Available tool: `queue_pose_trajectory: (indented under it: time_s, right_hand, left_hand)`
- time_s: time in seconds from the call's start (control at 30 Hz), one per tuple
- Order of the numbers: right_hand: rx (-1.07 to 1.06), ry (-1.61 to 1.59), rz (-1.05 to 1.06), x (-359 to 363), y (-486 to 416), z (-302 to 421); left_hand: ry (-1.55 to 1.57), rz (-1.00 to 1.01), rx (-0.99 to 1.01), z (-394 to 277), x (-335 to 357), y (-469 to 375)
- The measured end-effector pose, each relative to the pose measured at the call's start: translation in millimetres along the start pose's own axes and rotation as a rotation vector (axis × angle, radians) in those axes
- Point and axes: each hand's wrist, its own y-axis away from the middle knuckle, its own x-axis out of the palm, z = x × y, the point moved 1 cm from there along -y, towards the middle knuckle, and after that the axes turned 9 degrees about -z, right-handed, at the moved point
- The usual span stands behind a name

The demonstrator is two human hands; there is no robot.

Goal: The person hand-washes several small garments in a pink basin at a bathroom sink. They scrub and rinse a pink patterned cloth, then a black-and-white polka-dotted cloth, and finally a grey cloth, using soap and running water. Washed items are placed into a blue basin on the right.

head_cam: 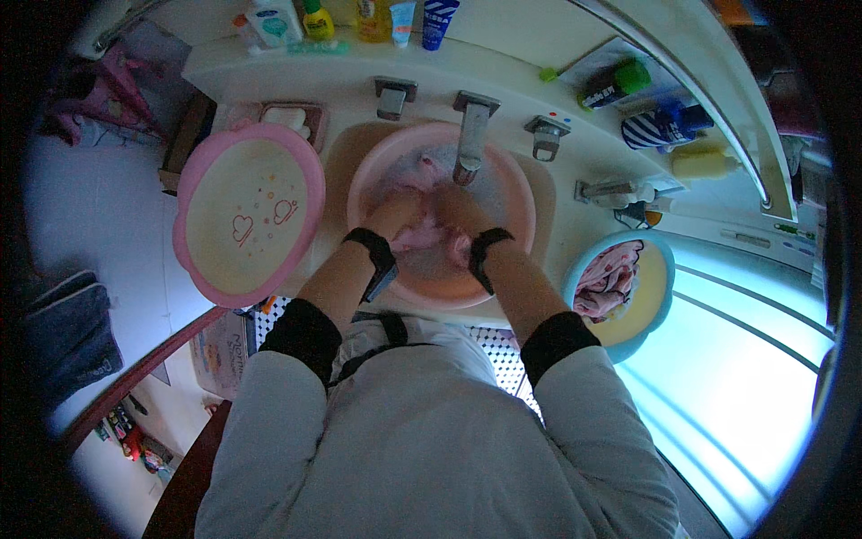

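Note:
A pink plastic basin (pixel 520 202) sits in the washbasin under the faucet, holding sudsy water. Wet pink cloth (pixel 421 236) lies bunched in the suds, partly under the surface. My left hand (pixel 402 207) and my right hand (pixel 460 207) are close together over the middle of the basin, both gripping the cloth. Dim light and blur hide most of the fingers. More pink fabric shows above and below the hands. Black bands circle both wrists, and the white sleeves are pushed up.
Left of the washbasin stands a pink-rimmed basin (pixel 246 219) beside a soap dish (pixel 316 128). At right, a blue-rimmed basin (pixel 663 269) holds patterned pink cloth (pixel 609 279). The metal faucet (pixel 475 135) overhangs the wash water, between two handles. Bottles and tubes (pixel 402 23) line the back ledge.

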Motion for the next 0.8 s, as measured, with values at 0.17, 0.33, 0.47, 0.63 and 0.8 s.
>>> queue_pose_trajectory:
  time_s: [0.17, 0.33, 0.47, 0.63, 0.8]
  right_hand:
    - [0.111, -0.003, -0.156, -7.7, -4.9, 5.4]
    - [0.158, -0.624, -0.248, -36.5, 13.9, 50.9]
    - [0.383, -0.76, -0.294, -63.9, 57.0, 83.8]
    - [0.215, -0.487, -0.334, -76.8, 82.0, 99.9]
    - [0.147, -0.032, -0.313, -70.6, 61.0, 76.5]
  left_hand:
    - [0.783, 0.005, -0.407, -56.1, -15.2, 12.0]
    - [0.651, -0.125, -0.279, -77.0, -25.1, 28.3]
    - [1.145, 0.046, -0.294, -84.3, -27.7, 29.3]
    - [1.016, 0.06, -0.194, -113.0, -36.0, 48.1]
    - [1.128, 0.131, -0.252, -117.7, -25.0, 62.0]
